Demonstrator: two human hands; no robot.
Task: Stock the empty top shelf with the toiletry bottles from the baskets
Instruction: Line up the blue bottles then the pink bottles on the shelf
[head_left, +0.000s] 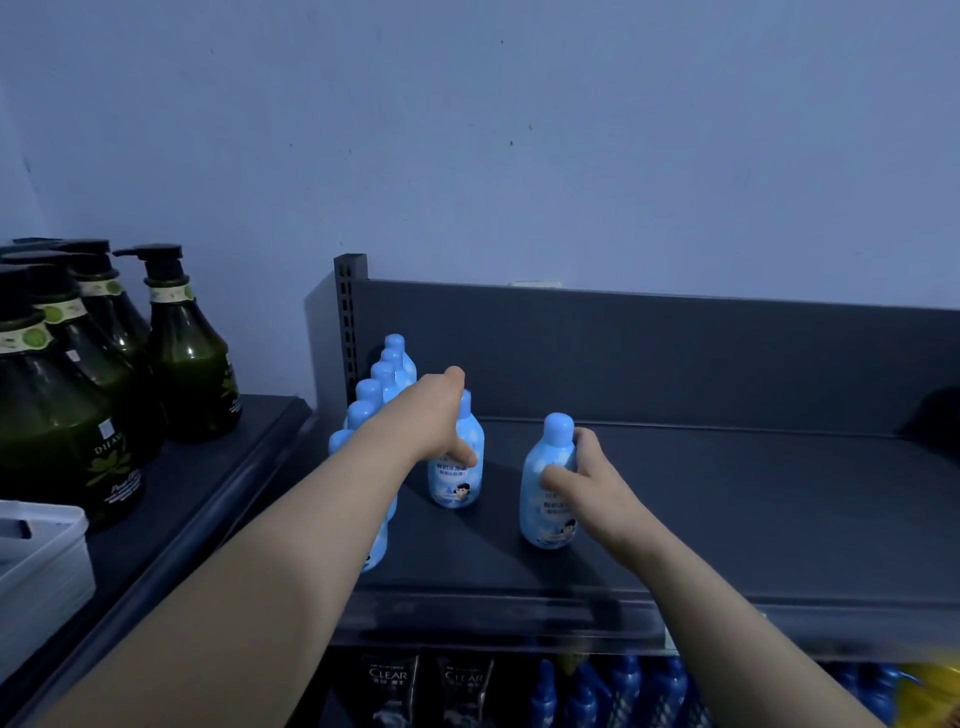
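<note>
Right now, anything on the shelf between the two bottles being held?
No. In the head view, only bare dark shelf shows between the left-hand bottle and the right-hand bottle.

dim bluish light, soft focus, edges bowed; yellow blur bottom-right, maybe motion.

On the top shelf (727, 519), the left hand (441, 415) is covering the neck and upper label of one light blue bottle (457, 483), while the left forearm is masking most of the row of blue bottles (387, 374) at the shelf's left end. The right hand (587, 483) is hiding the right side of a second blue bottle (545, 499). Below the shelf, dark "CLEAR" packs (389, 686) are being cropped by the frame's bottom edge, beside a blurred yellow patch (930, 696)
</note>
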